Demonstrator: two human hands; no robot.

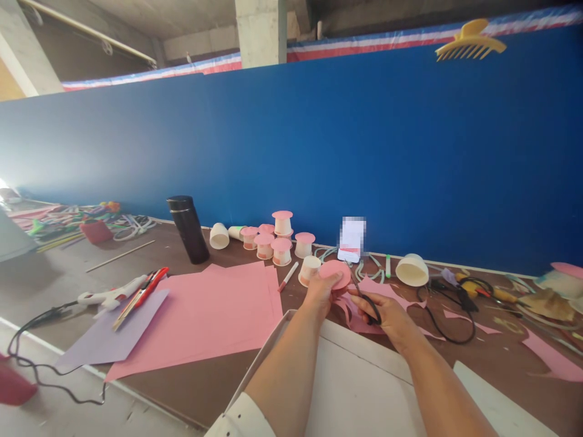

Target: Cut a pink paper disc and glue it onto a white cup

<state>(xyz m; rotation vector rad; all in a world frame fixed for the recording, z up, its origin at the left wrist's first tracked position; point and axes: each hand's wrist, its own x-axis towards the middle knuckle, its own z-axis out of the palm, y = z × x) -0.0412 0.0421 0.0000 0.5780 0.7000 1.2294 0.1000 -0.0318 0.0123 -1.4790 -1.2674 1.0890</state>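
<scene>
the blue wall (364, 152) closes off the far side, and the brown bench (501, 364) runs its whole length below it. on the bench the biggest thing is a large pink sheet (214, 315) to the left, a lilac sheet (104, 340) tucked under its near corner. a white tray (350, 376) sits at the near edge under both forearms.

the left hand (321, 292) pinches a pink disc (336, 271), thumb on its face and fingers closed behind it, holding it up just above the bench near the wall side. the right hand (387, 312) is closed through the loops of black scissors (364, 300), their blades pointing at the disc's lower edge; how far the blades gape is too small to tell.

the cut likely goes cleanest if the left hand turns the disc into the blades while the scissors stay put, with the thumb kept back from the rim being trimmed.

room is tight beyond the disc — a white cup (310, 267) stands just beside the left hand, and a cluster of pink-topped cups (273, 243) sits behind it against the wall. pink offcuts (364, 321) lie under the right hand, and a loop of black cable (449, 321) lies near its right. the freest space looks to be over the tray, toward the body, though its raised rim is an edge the wrists could catch.
</scene>
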